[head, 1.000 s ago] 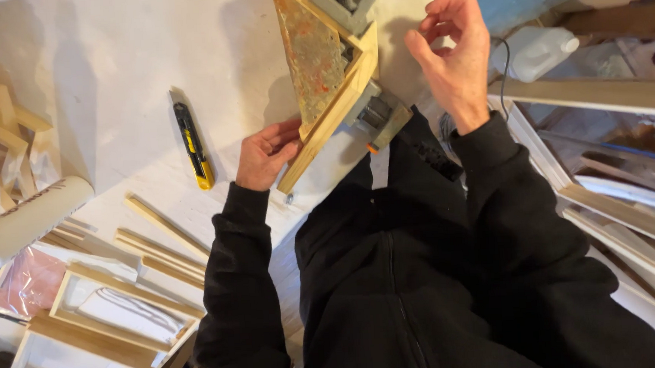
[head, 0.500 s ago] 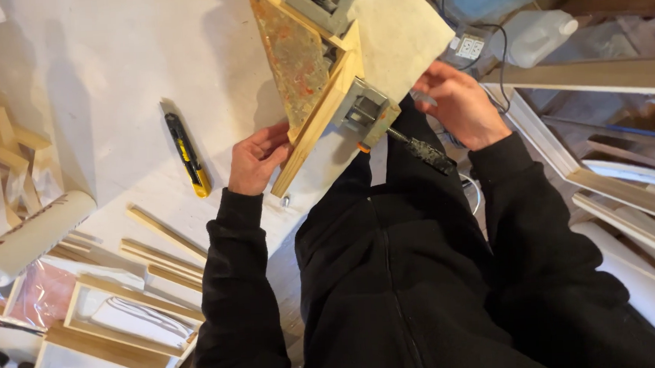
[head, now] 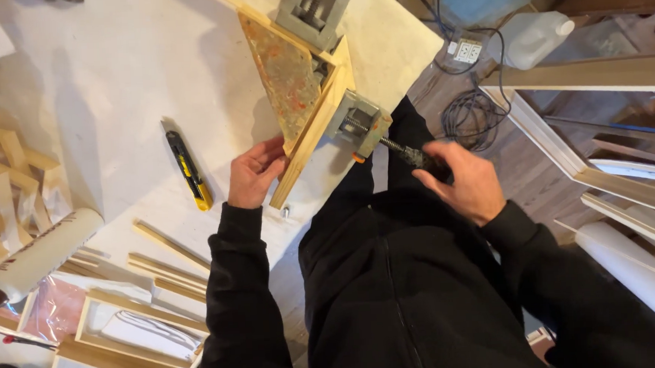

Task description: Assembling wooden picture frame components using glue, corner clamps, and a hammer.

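Since the earlier frames the right hand has dropped from up beside the wooden frame down to the dark handle of the grey corner clamp, and now sits right of centre with its fingers curled around that handle. Just left of centre, the left hand stays put, fingers bent against the lower end of the wooden frame, whose pale moulding runs diagonally up to the clamp. Inside the frame's corner lies a mottled orange-brown panel. A second grey clamp jaw sits at the top of the frame on the white tabletop. Left of the left hand, well apart from it, a yellow and black utility knife lies on the tabletop. Loose wooden strips lie at lower left beside the black sleeve, with finished pale frames below them. A white roll rests at the left edge. At upper right, a cable coil and a white plastic jug sit on the floor
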